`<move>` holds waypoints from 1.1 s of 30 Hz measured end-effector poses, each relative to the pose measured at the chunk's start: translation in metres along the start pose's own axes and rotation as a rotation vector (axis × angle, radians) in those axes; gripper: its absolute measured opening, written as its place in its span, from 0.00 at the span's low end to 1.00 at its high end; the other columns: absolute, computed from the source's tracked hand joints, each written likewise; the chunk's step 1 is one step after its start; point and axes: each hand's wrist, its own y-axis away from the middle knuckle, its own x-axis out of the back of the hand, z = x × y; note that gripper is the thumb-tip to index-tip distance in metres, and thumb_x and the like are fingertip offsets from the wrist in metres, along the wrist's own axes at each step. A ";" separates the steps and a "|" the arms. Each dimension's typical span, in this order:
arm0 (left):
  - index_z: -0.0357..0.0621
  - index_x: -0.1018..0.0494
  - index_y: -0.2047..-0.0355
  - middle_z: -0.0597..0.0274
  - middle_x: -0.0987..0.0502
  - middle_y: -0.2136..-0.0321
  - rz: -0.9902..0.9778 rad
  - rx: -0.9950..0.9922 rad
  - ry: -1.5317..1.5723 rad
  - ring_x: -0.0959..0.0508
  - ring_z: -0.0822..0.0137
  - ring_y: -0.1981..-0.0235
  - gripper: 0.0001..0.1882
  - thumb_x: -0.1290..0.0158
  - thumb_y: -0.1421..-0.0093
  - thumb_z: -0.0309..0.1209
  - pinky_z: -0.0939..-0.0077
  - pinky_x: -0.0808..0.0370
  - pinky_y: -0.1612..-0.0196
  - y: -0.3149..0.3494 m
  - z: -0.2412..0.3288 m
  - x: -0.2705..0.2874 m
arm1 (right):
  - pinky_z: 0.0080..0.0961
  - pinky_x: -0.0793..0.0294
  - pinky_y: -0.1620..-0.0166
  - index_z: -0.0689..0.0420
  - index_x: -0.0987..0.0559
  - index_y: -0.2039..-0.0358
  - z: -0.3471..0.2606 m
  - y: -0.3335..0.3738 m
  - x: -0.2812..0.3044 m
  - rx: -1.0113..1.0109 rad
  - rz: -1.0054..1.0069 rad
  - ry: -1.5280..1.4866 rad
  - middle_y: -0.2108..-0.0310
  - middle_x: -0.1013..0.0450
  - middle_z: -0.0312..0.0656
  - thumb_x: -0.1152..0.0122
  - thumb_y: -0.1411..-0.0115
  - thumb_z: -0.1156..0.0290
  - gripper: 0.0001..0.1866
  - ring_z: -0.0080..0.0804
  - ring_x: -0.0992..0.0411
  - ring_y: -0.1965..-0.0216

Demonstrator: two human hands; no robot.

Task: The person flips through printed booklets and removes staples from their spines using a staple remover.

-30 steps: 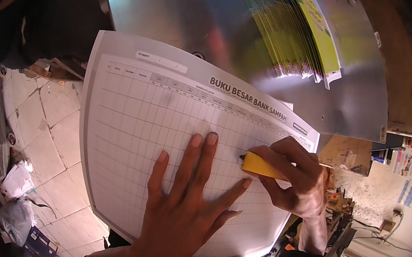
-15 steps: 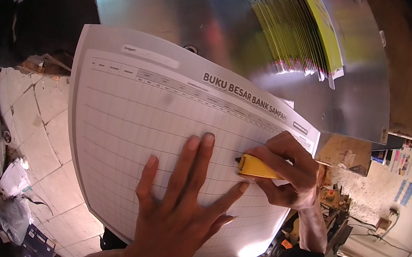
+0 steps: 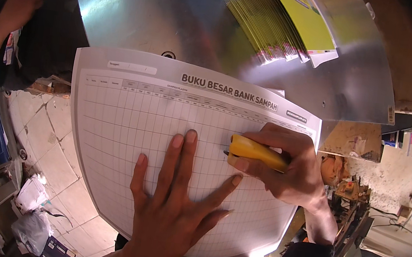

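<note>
A large white sheet printed with a ruled table lies across the middle, its far edge over the metal tabletop. My left hand rests flat on it, fingers spread, holding nothing. To its right, my right hand is closed round a chunky yellow tool with a small dark tip. The tip points left and is close to the sheet's surface; whether it touches cannot be told. I cannot make out the tool's exact kind.
Beyond the sheet is a shiny metal tabletop bearing a fanned stack of yellow-green booklets. Another person's arm reaches in at the far left. Plastic bags lie on the tiled floor; cluttered tools stand at right.
The yellow tool has shifted slightly left and up, tilting more, in my right hand. Another person's arm has appeared at the far left. The view has shifted; my left hand stays flat.
</note>
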 end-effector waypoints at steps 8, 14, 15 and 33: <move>0.76 0.27 0.39 0.32 0.54 0.29 0.033 -0.007 0.027 0.56 0.43 0.26 0.25 0.53 0.34 0.58 0.36 0.70 0.31 0.000 -0.002 -0.002 | 0.18 0.28 0.78 0.68 0.18 0.56 -0.003 0.001 0.005 -0.356 0.152 -0.282 0.71 0.20 0.44 0.28 0.43 0.74 0.16 0.19 0.26 0.78; 0.76 0.29 0.38 0.33 0.53 0.29 0.033 -0.015 0.019 0.55 0.43 0.26 0.25 0.55 0.33 0.58 0.37 0.70 0.32 0.002 -0.004 -0.006 | 0.28 0.20 0.67 0.62 0.17 0.55 0.006 0.006 0.005 0.429 0.048 0.353 0.65 0.21 0.46 0.24 0.58 0.82 0.25 0.38 0.22 0.70; 0.77 0.29 0.37 0.33 0.53 0.29 0.035 -0.011 0.025 0.55 0.43 0.26 0.25 0.54 0.33 0.57 0.37 0.70 0.32 0.003 -0.004 -0.007 | 0.28 0.20 0.67 0.62 0.17 0.55 0.007 0.004 0.003 0.425 0.038 0.351 0.65 0.21 0.46 0.24 0.58 0.82 0.25 0.38 0.22 0.70; 0.79 0.34 0.35 0.33 0.50 0.30 -0.008 0.007 0.021 0.52 0.45 0.26 0.31 0.47 0.39 0.57 0.35 0.66 0.32 -0.001 -0.002 0.000 | 0.27 0.22 0.72 0.63 0.17 0.56 0.000 0.000 0.006 0.310 -0.092 0.439 0.68 0.24 0.44 0.24 0.59 0.80 0.25 0.34 0.23 0.70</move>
